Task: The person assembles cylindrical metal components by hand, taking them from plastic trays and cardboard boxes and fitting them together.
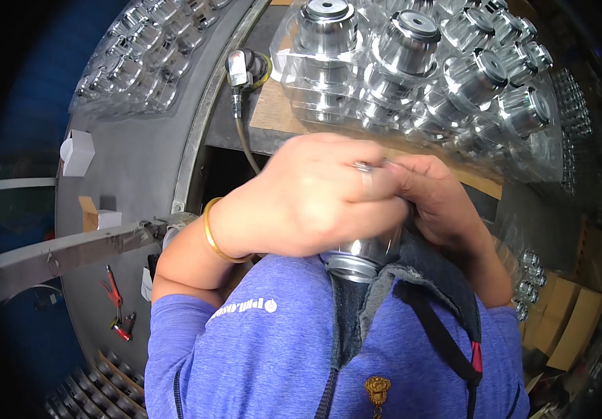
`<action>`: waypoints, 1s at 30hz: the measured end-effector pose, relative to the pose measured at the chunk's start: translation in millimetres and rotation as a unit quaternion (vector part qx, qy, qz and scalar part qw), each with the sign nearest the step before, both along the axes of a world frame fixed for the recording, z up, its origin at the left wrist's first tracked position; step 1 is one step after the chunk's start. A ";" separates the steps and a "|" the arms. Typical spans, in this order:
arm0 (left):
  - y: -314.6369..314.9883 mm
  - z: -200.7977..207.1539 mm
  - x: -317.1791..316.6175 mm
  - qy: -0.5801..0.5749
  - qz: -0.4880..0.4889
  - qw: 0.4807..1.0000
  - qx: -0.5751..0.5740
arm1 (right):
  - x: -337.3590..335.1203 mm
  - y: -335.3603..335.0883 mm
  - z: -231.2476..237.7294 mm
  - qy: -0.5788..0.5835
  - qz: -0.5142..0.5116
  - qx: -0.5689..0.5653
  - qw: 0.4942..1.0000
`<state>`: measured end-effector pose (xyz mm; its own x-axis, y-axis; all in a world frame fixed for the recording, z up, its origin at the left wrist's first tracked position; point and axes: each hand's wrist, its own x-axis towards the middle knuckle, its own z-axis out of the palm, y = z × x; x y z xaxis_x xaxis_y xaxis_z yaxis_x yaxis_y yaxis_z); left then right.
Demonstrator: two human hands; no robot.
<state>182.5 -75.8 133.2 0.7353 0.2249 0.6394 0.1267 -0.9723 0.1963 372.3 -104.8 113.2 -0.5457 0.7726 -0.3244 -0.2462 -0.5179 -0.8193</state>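
Held part: a polished metal cylinder [359,257] is held at the centre of the frame, close against the chest, just above the purple shirt [259,349].
Left hand [308,195]: it is wrapped over the top of the cylinder, fingers closed down on it; a gold bangle [211,237] is worn at the wrist.
Right hand [433,199]: it is closed against the cylinder's upper right side, its fingertips meeting those of the left hand.
Handling: the part is judged to be rigid, fairly heavy for its bulk and slick on its polished wall; scratches or dents are the likely harm if it is dropped. A hold around the wall with the open rim left free is judged the safest.
Trays: clear plastic trays [412,77] filled with similar shiny metal parts are stacked at the upper centre and right; another filled tray [140,56] lies at the upper left.
Boxes: a small white box [77,151] is seen at the left edge, a small brown and white carton [98,218] below it, and brown cardboard boxes [566,314] at the lower right.
Labels: no label or sign can be made out on the packaging.
Tools: red-handled pliers [114,293] lie at the lower left; an air tool with a hose [239,70] is seen at the upper centre.
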 end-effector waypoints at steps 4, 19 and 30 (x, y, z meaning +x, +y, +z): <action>11.9 -21.3 -32.8 -0.017 0.041 0.996 -0.076 | -5.4 3.9 -7.5 0.004 -0.033 -0.008 0.999; 37.2 -18.1 -18.0 -0.072 -0.002 0.996 -0.048 | -22.9 19.1 -10.1 0.004 -0.067 0.002 0.998; 46.5 -20.0 -23.6 -0.014 0.009 0.998 -0.058 | -21.5 24.5 -11.5 0.000 -0.074 -0.026 0.997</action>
